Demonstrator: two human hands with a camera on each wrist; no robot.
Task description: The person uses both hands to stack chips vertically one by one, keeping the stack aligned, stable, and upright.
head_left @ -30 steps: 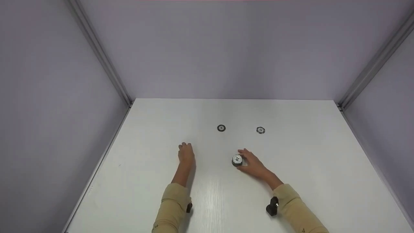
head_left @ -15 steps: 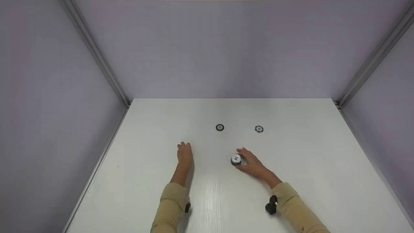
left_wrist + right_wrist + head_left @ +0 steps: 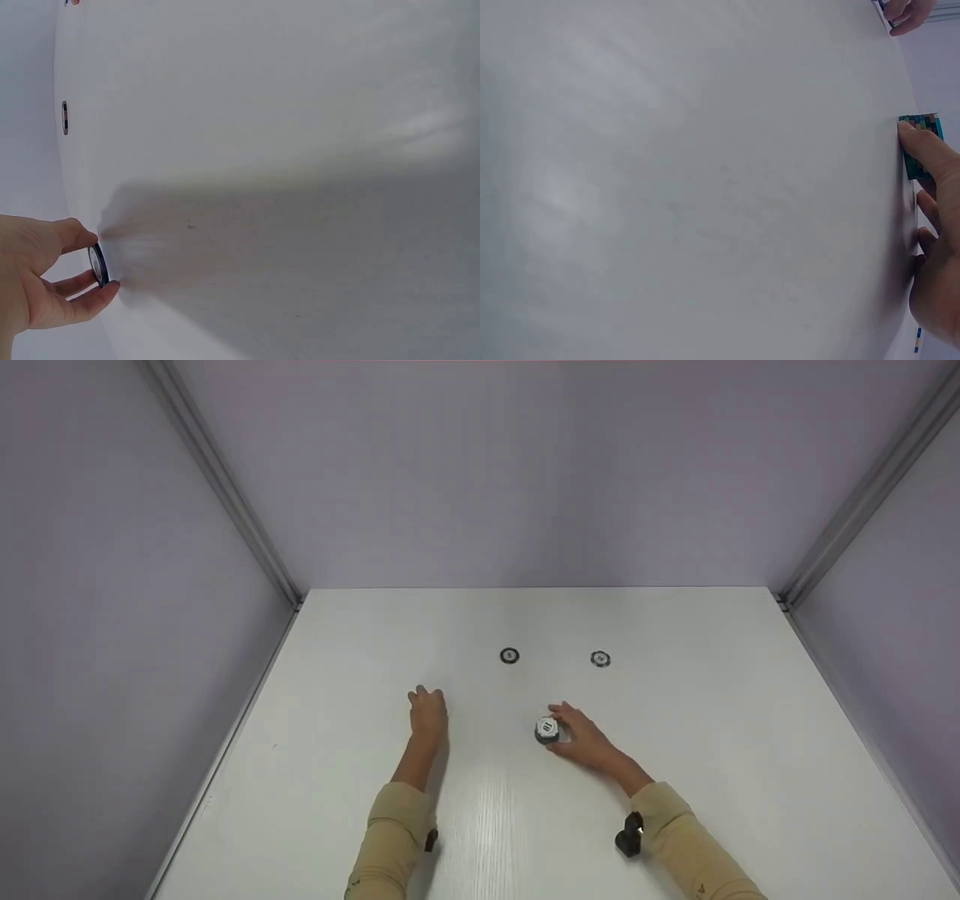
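Note:
In the head view my right hand [image 3: 583, 740] grips a short stack of poker chips [image 3: 547, 730] standing on the white table [image 3: 712, 720]. The right wrist view shows its fingers [image 3: 930, 161] curled against the stack's teal-striped side [image 3: 921, 146]. My left hand [image 3: 426, 712] lies on the table to the left of the stack. In the left wrist view this hand [image 3: 45, 277] pinches a single dark-rimmed chip [image 3: 98, 264] between thumb and fingers, down at the table surface. From the head view that chip is hidden under the hand.
Two single chips lie flat farther back: a dark one [image 3: 509, 655] and a grey one [image 3: 600, 659]. Lilac walls [image 3: 525, 472] enclose the table on the left, back and right, with metal corner posts [image 3: 225, 487].
My left hand has edged slightly to the left. The right hand stays on the stack, and the two far chips have not moved.

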